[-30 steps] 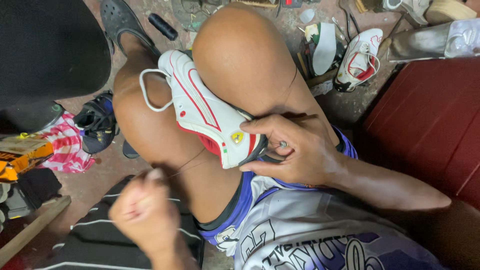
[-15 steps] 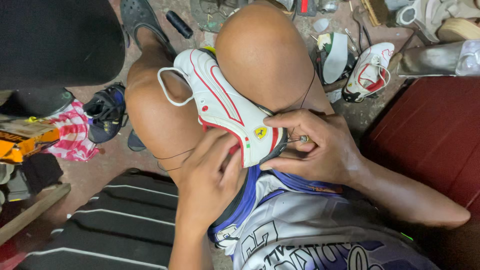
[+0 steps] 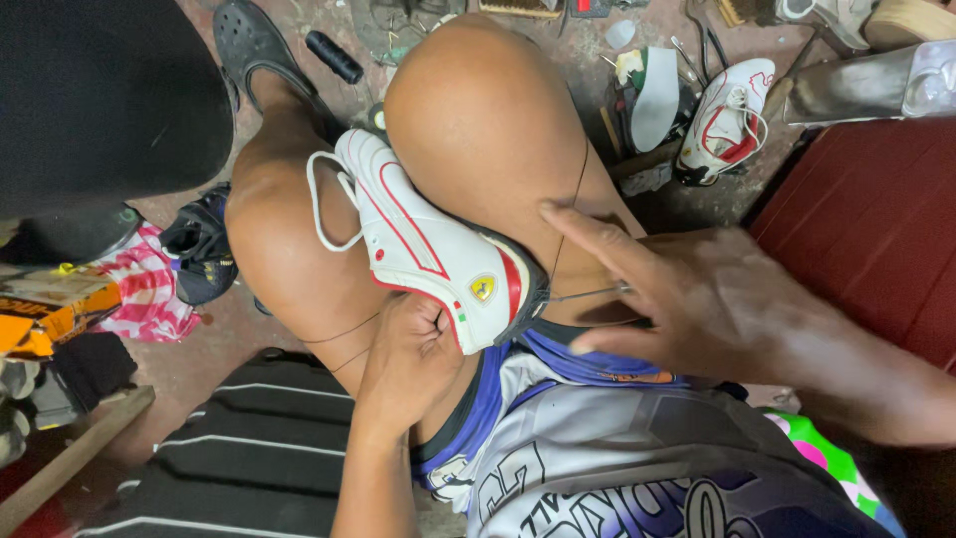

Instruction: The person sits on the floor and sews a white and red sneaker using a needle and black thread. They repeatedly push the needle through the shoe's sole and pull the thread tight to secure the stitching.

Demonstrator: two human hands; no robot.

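Observation:
A white shoe (image 3: 428, 249) with red stripes and a yellow badge is clamped sideways between my bare knees. My left hand (image 3: 408, 364) is curled under its heel end, gripping it from below, and loops of dark thread (image 3: 334, 339) trail from that hand across my thigh. My right hand (image 3: 697, 299) is just right of the shoe with its fingers stretched out. A thin metal needle (image 3: 588, 293) runs from the shoe's heel opening into those fingers. More dark thread (image 3: 580, 189) rises from there over my right knee.
A second white and red shoe (image 3: 727, 120) and a loose insole (image 3: 657, 95) lie on the floor beyond my knees. A black clog (image 3: 254, 45) is on my foot, with a dark sneaker (image 3: 199, 249) at left. A red surface (image 3: 876, 219) is at right, a striped black mat (image 3: 229, 448) below.
My left hand came back from pulling the thread out to the lower left and now sits under the shoe. My right hand drew away from the heel to the right, fingers extended.

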